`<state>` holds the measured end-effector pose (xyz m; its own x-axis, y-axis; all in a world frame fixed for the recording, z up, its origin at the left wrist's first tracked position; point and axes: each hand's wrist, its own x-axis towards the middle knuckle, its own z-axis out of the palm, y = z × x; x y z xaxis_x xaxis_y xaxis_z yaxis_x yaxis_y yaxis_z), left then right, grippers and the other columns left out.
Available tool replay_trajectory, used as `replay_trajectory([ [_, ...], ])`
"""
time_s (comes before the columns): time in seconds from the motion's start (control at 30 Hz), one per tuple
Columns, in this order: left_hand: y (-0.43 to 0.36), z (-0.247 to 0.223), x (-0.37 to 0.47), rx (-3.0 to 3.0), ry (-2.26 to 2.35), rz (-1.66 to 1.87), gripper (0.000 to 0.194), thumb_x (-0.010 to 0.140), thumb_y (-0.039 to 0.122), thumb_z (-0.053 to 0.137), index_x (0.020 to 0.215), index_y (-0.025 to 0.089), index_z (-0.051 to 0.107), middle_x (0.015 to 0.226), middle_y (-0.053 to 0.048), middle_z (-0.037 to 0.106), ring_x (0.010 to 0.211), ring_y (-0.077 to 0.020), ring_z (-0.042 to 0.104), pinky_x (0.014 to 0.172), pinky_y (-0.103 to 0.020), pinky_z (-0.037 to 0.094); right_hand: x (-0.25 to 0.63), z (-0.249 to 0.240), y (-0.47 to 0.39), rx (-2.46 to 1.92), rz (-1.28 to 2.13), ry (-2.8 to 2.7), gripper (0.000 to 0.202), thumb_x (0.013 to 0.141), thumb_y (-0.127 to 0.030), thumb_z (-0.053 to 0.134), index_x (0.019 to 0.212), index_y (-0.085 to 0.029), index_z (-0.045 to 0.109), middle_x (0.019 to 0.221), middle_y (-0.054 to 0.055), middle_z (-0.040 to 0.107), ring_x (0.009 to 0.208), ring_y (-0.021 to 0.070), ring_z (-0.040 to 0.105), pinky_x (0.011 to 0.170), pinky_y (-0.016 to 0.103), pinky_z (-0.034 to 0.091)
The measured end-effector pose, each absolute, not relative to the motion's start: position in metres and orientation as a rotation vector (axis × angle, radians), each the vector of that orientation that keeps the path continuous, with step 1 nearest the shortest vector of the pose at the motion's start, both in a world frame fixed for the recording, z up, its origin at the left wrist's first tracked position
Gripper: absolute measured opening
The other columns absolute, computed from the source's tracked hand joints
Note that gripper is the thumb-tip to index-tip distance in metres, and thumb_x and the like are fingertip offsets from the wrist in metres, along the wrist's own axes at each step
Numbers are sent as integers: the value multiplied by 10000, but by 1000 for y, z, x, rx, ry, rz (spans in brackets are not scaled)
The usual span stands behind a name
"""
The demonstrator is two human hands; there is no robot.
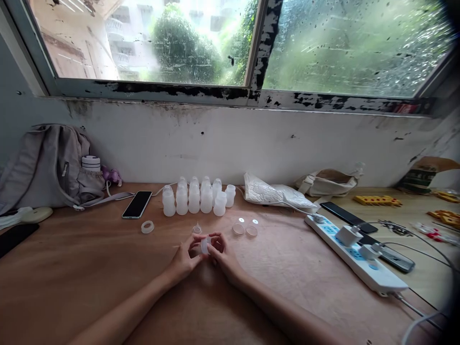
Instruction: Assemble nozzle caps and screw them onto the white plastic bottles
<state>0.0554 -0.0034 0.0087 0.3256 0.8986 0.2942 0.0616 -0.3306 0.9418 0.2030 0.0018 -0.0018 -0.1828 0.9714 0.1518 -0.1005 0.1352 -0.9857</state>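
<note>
While both wrists rest on the table (89, 287), the left hand (185, 258) and right hand (223, 254) together pinch a small cap (204, 246), just short of the bottles (196, 197).

Bright glare from the rain-streaked window (230, 43); edges bend, corners darken.

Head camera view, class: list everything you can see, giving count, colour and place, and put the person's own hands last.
small bottles: about ten, translucent white, clustered at back centre
ring: one, whitish, left of hands
round caps: two, clear, right of hands
phone: one, black, left of bottles
backpack: one, grey, far left
plastic bag: one, white, right of bottles
power strip: one, white, right side
small part: one, translucent, held by both hands
left hand: on part
right hand: on part
</note>
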Motion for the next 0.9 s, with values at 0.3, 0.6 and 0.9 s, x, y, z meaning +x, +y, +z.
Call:
replay_trajectory([
  [0.3,2,7,53,1714,1188,1150,346,758,276,505,1103,245,508,919,-27,519,713,-119,516,667,-241,427,192,1,19,-902,1354,-1288,255,717,-368,577,802,-176,433,501,-74,499,336,51,415,328,159,322],
  [0.6,2,14,55,1574,1169,1091,269,766,317,481,989,171,515,823,-35,622,666,-137,580,633,-237,450,193,0,17,-952,1403,-1343,270,707,-362,565,859,-153,486,539,-34,558,424,112,545,390,221,455],
  [0.9,1,18,55,1622,1237,1053,215,784,337,428,884,171,522,674,0,583,578,-124,537,567,-222,414,191,-2,16,-1019,1332,-1466,238,775,-387,458,841,-158,470,484,-52,532,371,90,511,355,193,430],
])
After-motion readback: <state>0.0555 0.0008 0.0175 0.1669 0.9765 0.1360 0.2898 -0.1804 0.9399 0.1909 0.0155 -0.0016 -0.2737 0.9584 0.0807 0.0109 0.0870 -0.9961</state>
